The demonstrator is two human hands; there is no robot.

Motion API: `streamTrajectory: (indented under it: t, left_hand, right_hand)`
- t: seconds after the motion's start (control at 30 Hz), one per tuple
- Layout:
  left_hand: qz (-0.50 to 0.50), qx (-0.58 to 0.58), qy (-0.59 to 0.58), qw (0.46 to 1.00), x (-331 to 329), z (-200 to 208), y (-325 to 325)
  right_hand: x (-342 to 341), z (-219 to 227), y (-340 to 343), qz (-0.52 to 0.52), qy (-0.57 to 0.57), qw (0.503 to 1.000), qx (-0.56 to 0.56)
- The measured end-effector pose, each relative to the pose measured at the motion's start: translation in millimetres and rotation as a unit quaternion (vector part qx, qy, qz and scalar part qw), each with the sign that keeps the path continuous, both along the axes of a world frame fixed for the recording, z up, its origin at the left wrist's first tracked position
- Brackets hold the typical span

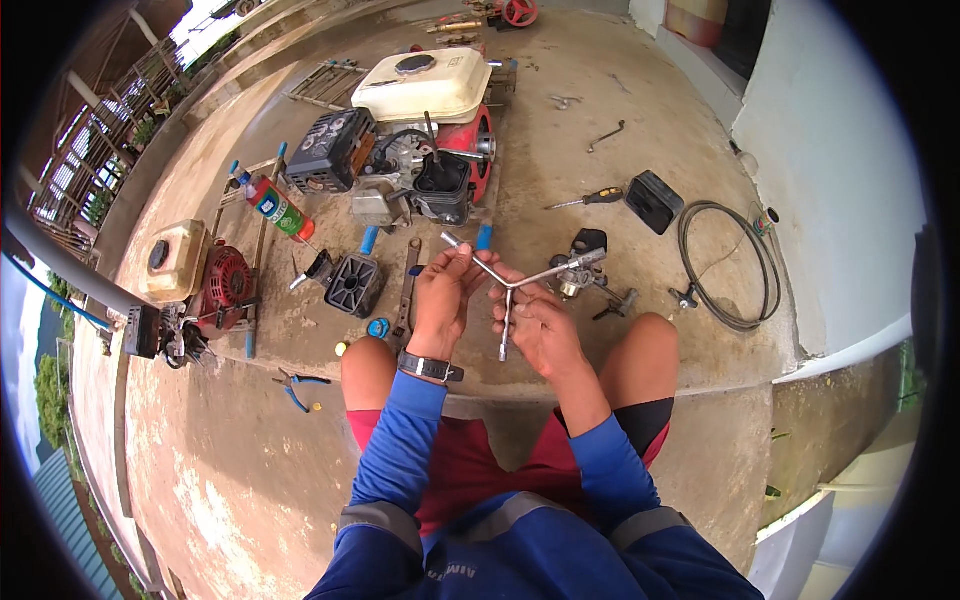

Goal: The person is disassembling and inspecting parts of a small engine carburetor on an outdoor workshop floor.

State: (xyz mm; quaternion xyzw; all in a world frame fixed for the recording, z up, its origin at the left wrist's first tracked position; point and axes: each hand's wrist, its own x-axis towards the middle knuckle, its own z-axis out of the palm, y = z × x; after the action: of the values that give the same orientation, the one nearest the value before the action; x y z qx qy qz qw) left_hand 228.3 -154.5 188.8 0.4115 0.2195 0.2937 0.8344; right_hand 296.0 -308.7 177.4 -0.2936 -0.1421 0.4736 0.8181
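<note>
nearest my lens, the left hand (443, 292) is pinched on one arm of a three-armed socket wrench (509, 285), and the right hand (542, 322) has its fingers gathered around the same tool close to its hub; i see it held up in front of the knees, with none of its sockets seated on a fastener, so no turning is under way at this moment; on the concrete just past the hands lie pliers (292, 386), a blue cap (378, 328), a long spanner (411, 262) and a ribbed black box (354, 284); to the right sits a carburettor-like metal part (572, 279), loose on the floor, with a screwdriver (603, 196) and a black cover (654, 202) past it; farther out, i look at the engine (400, 158), with its cream tank (425, 88) on it and a black housing (442, 182) uncovered at its near side; from my end i judge the work to be partway along: several pieces are off, while the tank and much of the body are in place; the loose pieces remain unfitted, and i cannot tell which bolts are slack
</note>
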Motion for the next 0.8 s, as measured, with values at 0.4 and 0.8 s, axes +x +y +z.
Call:
streamTrajectory:
  t: [0.4, 0.8]
  left_hand:
    - [0.009, 0.078, 0.033, 0.996, 18, 1, 2]
    - [0.052, 0.020, 0.013, 0.998, 26, -1, 2]
  right_hand:
    - [9, 18, 27, -0.005, -0.002, 0.992, -0.127]
    - [36, 5, 45, 0.115, 0.201, 0.972, 0.028]
